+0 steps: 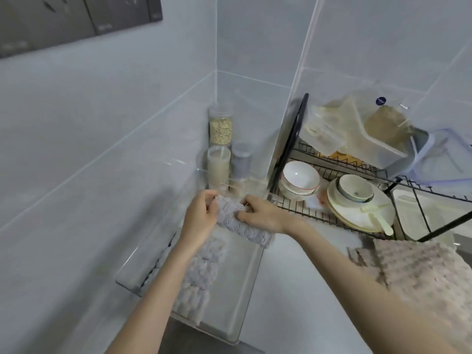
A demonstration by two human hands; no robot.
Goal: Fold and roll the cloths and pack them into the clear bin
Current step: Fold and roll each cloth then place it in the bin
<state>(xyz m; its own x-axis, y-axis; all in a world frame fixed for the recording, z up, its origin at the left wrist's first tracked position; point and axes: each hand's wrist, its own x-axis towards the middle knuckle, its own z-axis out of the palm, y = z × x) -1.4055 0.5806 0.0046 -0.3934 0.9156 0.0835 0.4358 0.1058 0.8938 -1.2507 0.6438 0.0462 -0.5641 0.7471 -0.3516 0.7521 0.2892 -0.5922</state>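
A rolled grey cloth (240,227) is held over the far end of the clear bin (251,282). My left hand (200,215) grips its left end and my right hand (258,213) grips the roll from the right, fingers curled over it. Inside the bin, along its left side, lie other rolled grey cloths (201,277) in a row. A beige textured cloth (419,274) lies spread on the counter at the right, partly behind my right forearm.
A black dish rack (332,215) with bowls, plates and plastic containers stands to the right of the bin. Three clear jars (221,149) stand in the wall corner behind the bin. Tiled walls close in on the left and back.
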